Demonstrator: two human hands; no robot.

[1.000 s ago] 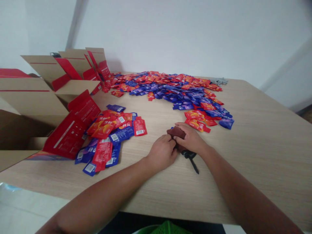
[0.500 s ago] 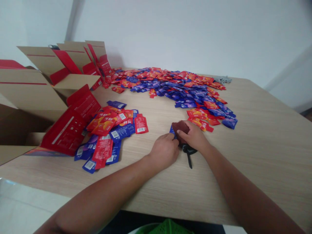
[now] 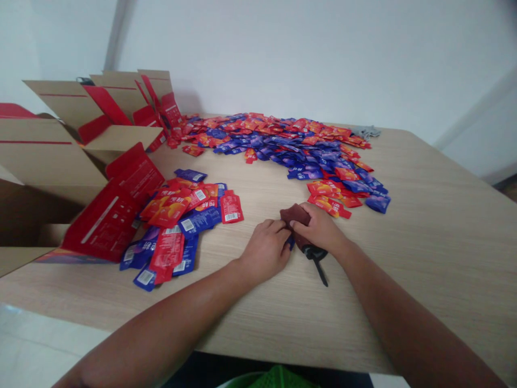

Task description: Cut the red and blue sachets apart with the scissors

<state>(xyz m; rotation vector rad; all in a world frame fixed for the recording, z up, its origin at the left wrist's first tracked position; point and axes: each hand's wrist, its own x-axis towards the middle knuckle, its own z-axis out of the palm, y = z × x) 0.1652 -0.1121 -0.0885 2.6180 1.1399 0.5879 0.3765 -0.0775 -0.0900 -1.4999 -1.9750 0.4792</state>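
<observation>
My right hand (image 3: 321,225) is closed around a dark brown, soft-looking piece (image 3: 291,213) whose kind I cannot make out. A black part with a dangling strap (image 3: 320,269) hangs out below that hand. Close beside it, my left hand (image 3: 267,249) is closed, fingertips against the brown piece. A bit of a blue sachet (image 3: 291,242) shows at its fingers; the rest is hidden. Left of my hands lies a loose pile of red and blue sachets, with a red sachet (image 3: 231,208) at its right edge.
Open cardboard boxes with red flaps (image 3: 107,215) stand along the left side. A long heap of red and blue sachets (image 3: 299,148) curves across the back of the wooden table (image 3: 424,242). A grey cloth-like bundle (image 3: 365,131) lies at the heap's far right end.
The brown piece has tipped down over the blue sachet, which now shows lower, by my left fingers. My left hand has shifted slightly left, and the black strap has swung right.
</observation>
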